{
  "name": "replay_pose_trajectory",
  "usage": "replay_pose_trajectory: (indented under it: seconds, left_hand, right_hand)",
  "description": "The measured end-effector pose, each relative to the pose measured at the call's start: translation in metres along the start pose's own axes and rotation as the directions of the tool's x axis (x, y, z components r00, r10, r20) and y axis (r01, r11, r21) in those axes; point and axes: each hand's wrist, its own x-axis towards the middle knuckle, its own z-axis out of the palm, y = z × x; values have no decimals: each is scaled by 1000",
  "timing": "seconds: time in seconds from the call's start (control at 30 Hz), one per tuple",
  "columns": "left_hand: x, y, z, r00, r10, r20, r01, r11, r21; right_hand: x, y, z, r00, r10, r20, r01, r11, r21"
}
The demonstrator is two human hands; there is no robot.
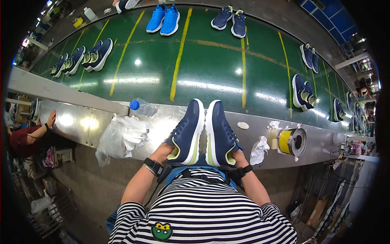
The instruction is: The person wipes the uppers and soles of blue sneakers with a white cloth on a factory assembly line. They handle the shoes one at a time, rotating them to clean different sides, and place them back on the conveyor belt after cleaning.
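Note:
Two navy sneakers with white soles and lime-green linings are held up side by side in front of my body, toes pointing away, soles turned toward each other. My left hand [163, 153] grips the left sneaker [185, 131] at its heel opening. At the heel of the right sneaker [222, 129], my right hand [239, 157] is closed, its fingers partly hidden inside the shoe. The two toes are close together above the metal ledge [162, 122]. A dark band is on each of my wrists.
Beyond the ledge runs a green conveyor [211, 61] with yellow lines, carrying blue sneakers [170, 20] and several navy pairs. On the ledge are a water bottle [142, 107], a plastic bag of white paper [124, 136], crumpled tissue [260, 149] and a yellow can [291, 140]. Another person's hand [51, 118] is at left.

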Motion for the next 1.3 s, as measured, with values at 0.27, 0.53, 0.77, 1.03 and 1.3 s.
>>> replay_pose_trajectory:
  seconds: [0.27, 0.53, 0.77, 1.03, 1.3]
  left_hand:
    - [-10, 8, 3, 998, 44, 51, -44, 999, -8]
    - [-21, -19, -11, 960, -68, -271, 105, 986, 126]
    - [-31, -39, -8, 857, 476, -198, -259, 729, 633]
    - [-46, -4, -28, 960, 277, 27, -197, 609, 769]
    - [-49, 30, -8, 874, 402, -272, -125, 729, 673]
  right_hand:
    - [0, -8, 1, 986, -161, 52, 166, 980, -112]
    - [7, -15, 18, 984, -180, -10, 153, 863, -481]
    - [-38, -43, -63, 599, -741, -304, 127, 463, -877]
    - [-16, -30, -128, 512, -792, -332, 113, 446, -888]
    - [-118, -156, -180, 520, -587, -620, 112, 767, -632]
